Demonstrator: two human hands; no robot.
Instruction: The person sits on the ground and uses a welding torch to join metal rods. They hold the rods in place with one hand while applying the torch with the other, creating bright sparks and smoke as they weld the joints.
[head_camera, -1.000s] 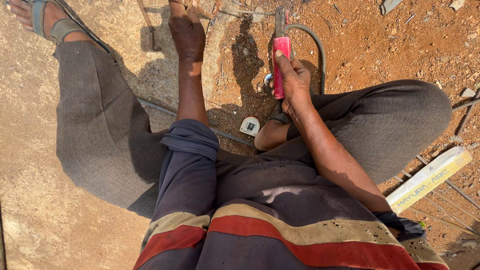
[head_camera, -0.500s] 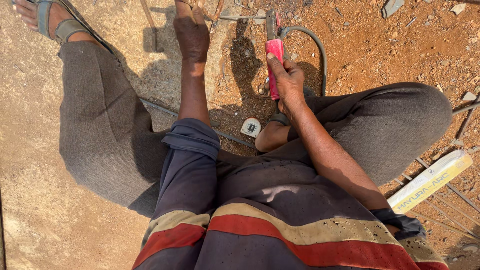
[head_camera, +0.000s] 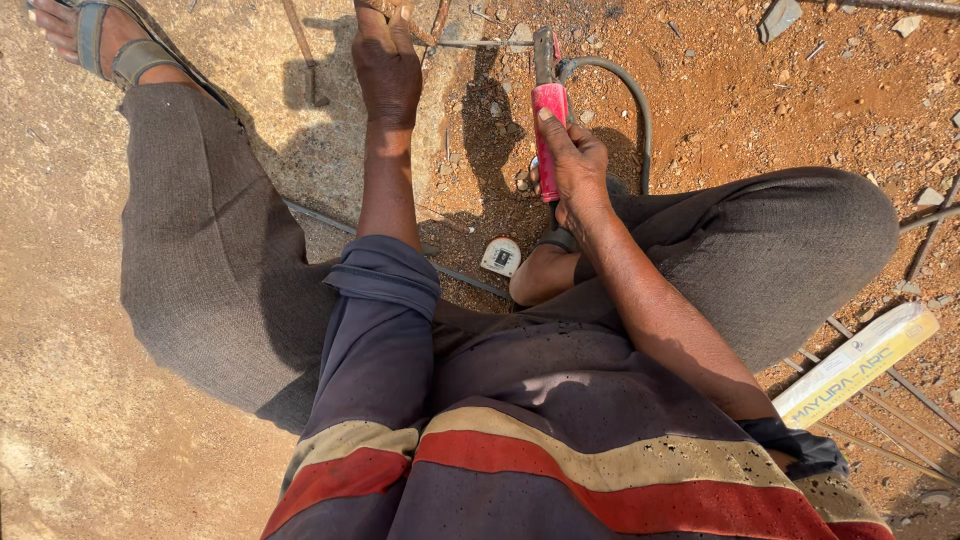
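I sit on the ground with my legs spread. My right hand (head_camera: 572, 165) grips the red handle of a welding electrode holder (head_camera: 547, 112), whose metal jaw points away from me. A grey cable (head_camera: 628, 90) loops from the holder to the right. My left hand (head_camera: 387, 62) reaches forward and presses down on thin metal rods (head_camera: 470, 43) at the top edge of view; its fingers are partly cut off by the frame. The holder's tip lies just right of that hand, near the rods.
A small white square object (head_camera: 501, 256) lies on the dirt between my legs. A yellow-and-white long box (head_camera: 858, 364) rests at the right beside several thin steel rods (head_camera: 925, 395). My sandalled foot (head_camera: 98, 38) is at top left. Stones dot the red soil.
My right hand has shifted the red holder slightly left and forward toward the rods. My left hand stays pressed on the rods.
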